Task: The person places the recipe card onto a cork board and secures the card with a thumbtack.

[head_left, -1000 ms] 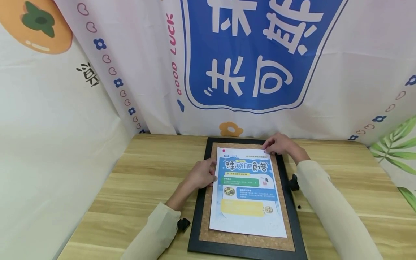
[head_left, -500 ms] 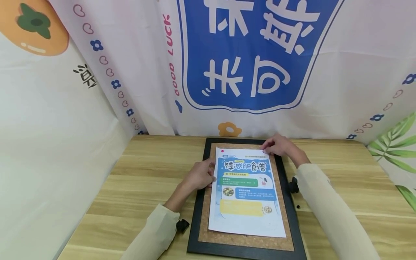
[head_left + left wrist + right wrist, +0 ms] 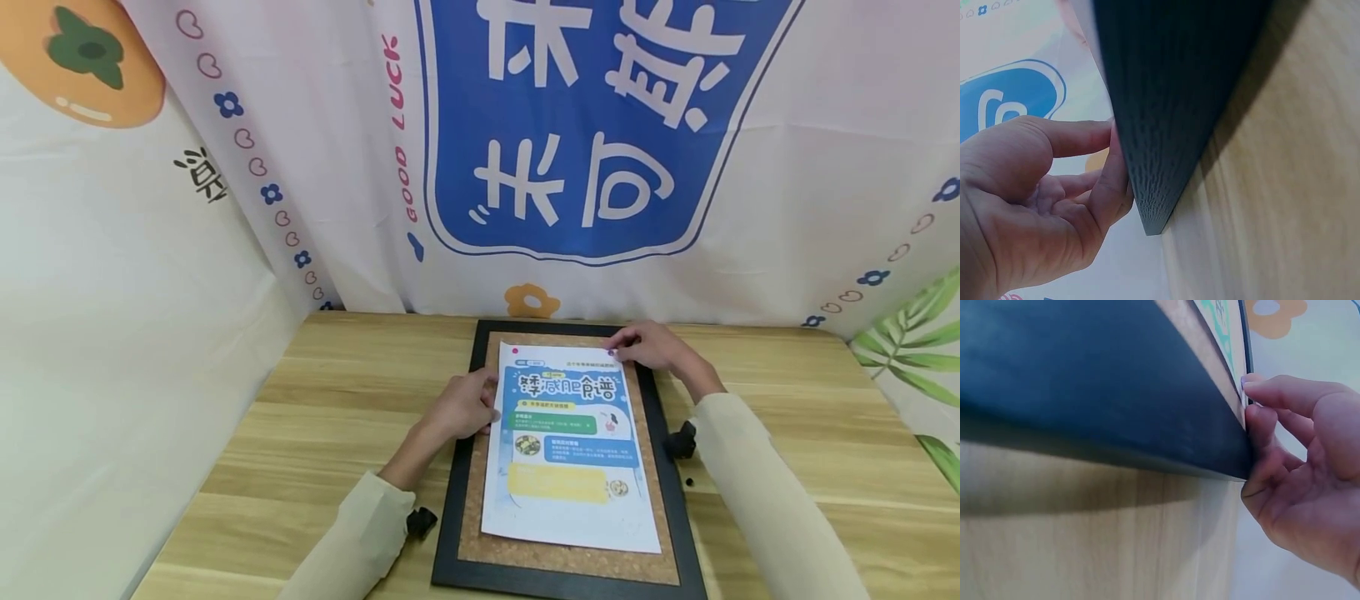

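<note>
A printed paper sheet [image 3: 566, 525] with blue, green and yellow blocks lies on a black-framed cork board [image 3: 480, 546]. A pink pin head [image 3: 515, 351] marks its upper left corner. At the upper right corner, my right hand [image 3: 651, 346] pinches a small purple push pin [image 3: 1244, 381] between thumb and finger, against the paper. How deep the pin sits is hidden. My left hand [image 3: 465, 402] is at the sheet's left edge, pinching it with thumb and curled fingers. In the left wrist view, the fingers [image 3: 1107, 184] bend close along the frame's side.
The board lies on a wood-grain table [image 3: 300, 433] whose far edge meets a printed cloth backdrop [image 3: 360, 208]. A small black dot-like thing [image 3: 689, 482] lies right of the board. Cloth also hangs at the left side.
My right hand has shifted slightly toward me and to the right at the paper's corner, so the purple pin shows more. My left hand and the sheet stay in place.
</note>
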